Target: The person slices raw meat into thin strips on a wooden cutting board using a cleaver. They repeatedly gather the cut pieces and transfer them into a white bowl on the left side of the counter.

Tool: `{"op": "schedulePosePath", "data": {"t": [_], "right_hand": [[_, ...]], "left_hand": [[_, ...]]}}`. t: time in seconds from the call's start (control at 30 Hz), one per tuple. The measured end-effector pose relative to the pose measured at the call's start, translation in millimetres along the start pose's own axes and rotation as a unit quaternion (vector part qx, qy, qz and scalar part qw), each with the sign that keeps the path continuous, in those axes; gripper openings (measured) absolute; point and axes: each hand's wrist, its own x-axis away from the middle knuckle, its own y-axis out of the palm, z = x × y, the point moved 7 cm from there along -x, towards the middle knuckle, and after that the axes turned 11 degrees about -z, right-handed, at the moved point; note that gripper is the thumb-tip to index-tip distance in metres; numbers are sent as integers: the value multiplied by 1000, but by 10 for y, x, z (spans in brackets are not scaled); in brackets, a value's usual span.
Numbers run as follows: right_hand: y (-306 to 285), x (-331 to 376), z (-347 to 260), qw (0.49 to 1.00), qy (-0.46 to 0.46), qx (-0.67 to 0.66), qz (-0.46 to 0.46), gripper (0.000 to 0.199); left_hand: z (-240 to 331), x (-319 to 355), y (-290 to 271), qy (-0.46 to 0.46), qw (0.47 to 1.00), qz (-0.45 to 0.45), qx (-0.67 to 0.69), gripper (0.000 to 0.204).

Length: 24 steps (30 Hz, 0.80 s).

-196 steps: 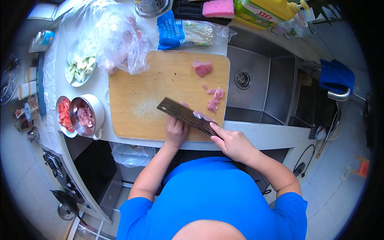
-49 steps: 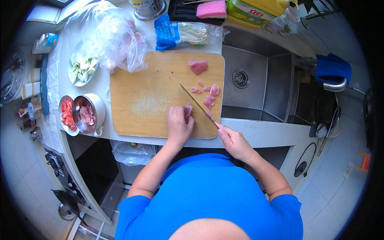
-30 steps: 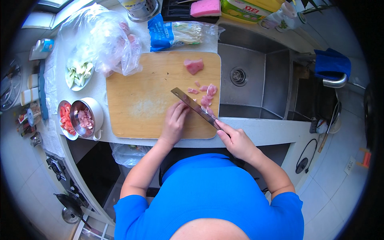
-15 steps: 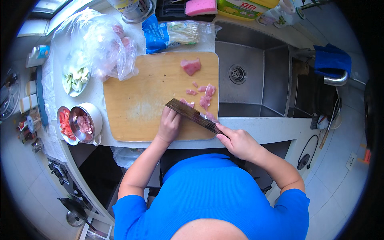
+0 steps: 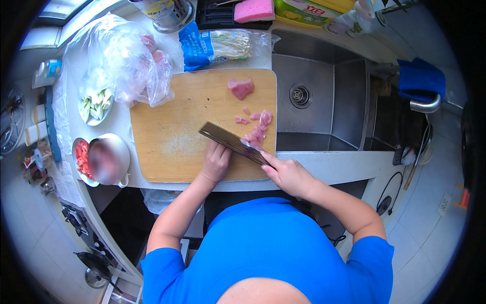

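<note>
Right fingers (image 5: 272,161) are wrapped round the knife (image 5: 235,144), left fingers (image 5: 221,150) unclear in grip; meat slices (image 5: 257,133) are newly bunched, cutting seemingly advanced.

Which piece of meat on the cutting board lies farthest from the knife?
The thick pink chunk near the far edge of the cutting board; the smaller cut pieces all lie closer to the knife.

A kitchen, as shown by the steel sink (image 5: 316,121) set into the pale bench (image 5: 329,171), the wooden cutting board (image 5: 164,126) with raw meat (image 5: 240,88) on it, the pink sponge (image 5: 254,10) and the black pan (image 5: 94,264) at lower left.
</note>
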Motion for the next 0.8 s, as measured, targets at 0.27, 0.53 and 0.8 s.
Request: {"op": "schedulePosePath", "data": {"t": [0.27, 0.53, 0.8], "right_hand": [[-73, -434, -115, 989, -12, -140, 42, 41], [-223, -46, -159, 860, 0, -506, -72, 57], [-286, 45, -87, 853, -6, -520, -36, 63]], "left_hand": [[63, -168, -207, -23, 997, 18, 76, 24], [-192, -116, -352, -316, 774, 150, 528, 19], [-373, -257, -343, -320, 805, 115, 486, 12]]}}
